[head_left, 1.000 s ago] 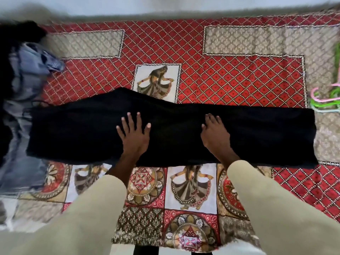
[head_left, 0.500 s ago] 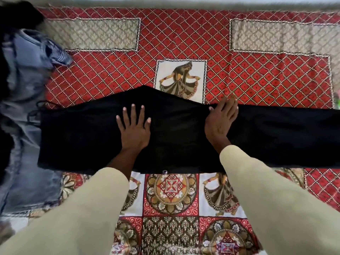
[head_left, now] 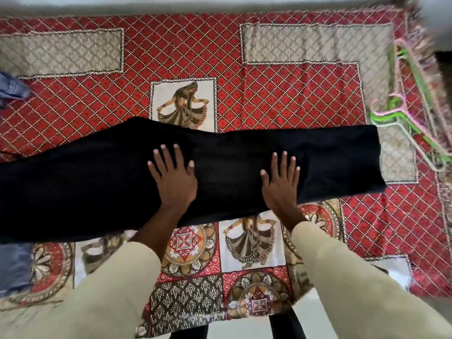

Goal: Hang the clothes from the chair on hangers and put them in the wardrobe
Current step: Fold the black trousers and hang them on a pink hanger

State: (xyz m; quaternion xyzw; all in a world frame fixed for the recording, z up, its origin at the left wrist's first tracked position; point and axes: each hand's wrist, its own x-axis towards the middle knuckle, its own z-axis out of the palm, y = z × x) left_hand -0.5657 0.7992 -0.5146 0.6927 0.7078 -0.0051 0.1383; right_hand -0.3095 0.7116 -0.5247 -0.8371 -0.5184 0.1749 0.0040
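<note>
Head view: black garment (head_left: 85,192) lies flat across the patterned cloth (head_left: 195,57), not yet on a hanger. Left hand (head_left: 175,178) and right hand (head_left: 281,184) press it, fingers straight, gripping nothing. Hangers (head_left: 401,113) lie just beyond the garment's right end. Wardrobe not visible; hanging and stowing remain.

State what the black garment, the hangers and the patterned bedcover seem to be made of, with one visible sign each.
Black garment: woven cloth, matte, lying limp and flat under both hands.
Hangers: probably plastic, thin, smooth pink and green rods.
Patterned bedcover: printed fabric, likely cotton, with a fringed edge.
</note>
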